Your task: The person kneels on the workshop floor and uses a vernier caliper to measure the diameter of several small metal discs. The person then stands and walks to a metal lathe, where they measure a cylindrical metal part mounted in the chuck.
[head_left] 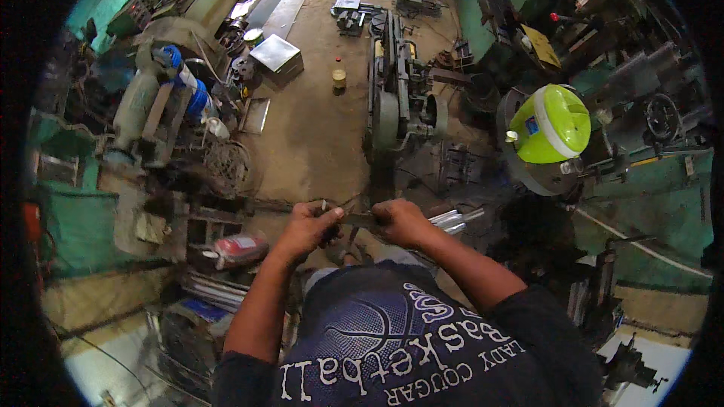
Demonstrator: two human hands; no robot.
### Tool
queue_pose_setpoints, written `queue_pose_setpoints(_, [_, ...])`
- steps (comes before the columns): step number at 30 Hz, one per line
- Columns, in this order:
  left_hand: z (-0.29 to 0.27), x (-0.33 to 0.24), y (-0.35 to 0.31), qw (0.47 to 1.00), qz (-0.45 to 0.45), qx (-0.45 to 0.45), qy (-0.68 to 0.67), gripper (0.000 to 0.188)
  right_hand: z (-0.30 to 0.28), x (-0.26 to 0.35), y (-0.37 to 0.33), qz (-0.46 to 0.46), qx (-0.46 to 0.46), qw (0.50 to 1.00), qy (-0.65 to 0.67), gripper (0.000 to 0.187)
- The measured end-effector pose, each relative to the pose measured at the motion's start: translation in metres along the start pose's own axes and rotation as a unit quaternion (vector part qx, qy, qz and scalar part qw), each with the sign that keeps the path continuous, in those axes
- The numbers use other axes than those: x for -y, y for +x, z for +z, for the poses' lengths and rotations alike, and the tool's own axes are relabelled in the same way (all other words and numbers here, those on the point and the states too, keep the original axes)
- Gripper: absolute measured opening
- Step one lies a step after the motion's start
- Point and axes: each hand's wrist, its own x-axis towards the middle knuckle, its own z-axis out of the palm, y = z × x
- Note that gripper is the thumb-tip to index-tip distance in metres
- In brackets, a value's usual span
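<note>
In front of my body, both hands are raised at about the same height. My left hand (313,227) is closed, with the thumb laid along the near end of a dark, narrow flat strip (358,219). A small pale tip (324,204) sticks up beside its fingers; its kind is too small to make out. The fingers of my right hand (403,222) are curled round the strip's other end. The strip runs level between the two hands. Its ends are hidden in my grips, and I cannot tell its exact kind.
A large old machine (388,90) stands on the floor ahead. On the right is a lime-green water jug (554,124); on the left, a square metal box (276,56). A small yellowish container (339,77) sits mid-floor. Metal rods (456,220) and a red-and-white packet (240,247) lie close by.
</note>
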Motion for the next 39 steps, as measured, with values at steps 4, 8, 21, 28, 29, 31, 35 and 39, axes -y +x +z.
queue_pose_setpoints(4, [-0.084, -0.047, 0.028, 0.998, 0.051, -0.008, -0.023, 0.037, -0.020, 0.019, 0.092, 0.015, -0.047, 0.992, 0.114, 0.029])
queue_pose_setpoints(8, [-0.155, -0.056, 0.059, 0.995, 0.067, -0.059, -0.040, 0.045, -0.054, 0.006, 0.200, 0.041, -0.081, 0.937, 0.337, 0.031])
queue_pose_setpoints(21, [-0.385, -0.121, 0.270, 0.943, -0.082, -0.313, 0.080, 0.034, -0.235, -0.041, 0.622, 0.131, -0.170, 0.775, 0.594, 0.023])
queue_pose_setpoints(28, [-0.427, -0.287, 0.455, 0.947, 0.142, -0.256, 0.135, 0.038, -0.290, -0.003, 0.793, 0.093, -0.192, 0.707, 0.674, 0.022])
queue_pose_setpoints(29, [-0.433, -0.311, 0.487, 0.942, 0.132, -0.238, 0.194, 0.039, -0.296, -0.009, 0.808, 0.080, -0.217, 0.681, 0.695, 0.022])
queue_pose_setpoints(31, [-0.446, -0.351, 0.550, 0.924, 0.163, -0.175, 0.299, 0.041, -0.306, -0.031, 0.833, 0.114, -0.252, 0.684, 0.675, 0.020])
queue_pose_setpoints(35, [-0.432, -0.417, 0.680, 0.908, 0.230, 0.022, 0.350, 0.045, -0.330, -0.074, 0.868, 0.148, -0.360, 0.612, 0.688, 0.014])
queue_pose_setpoints(39, [-0.370, -0.464, 0.774, 0.909, 0.171, 0.188, 0.330, 0.038, -0.359, -0.117, 0.858, 0.167, -0.449, 0.512, 0.713, 0.012])
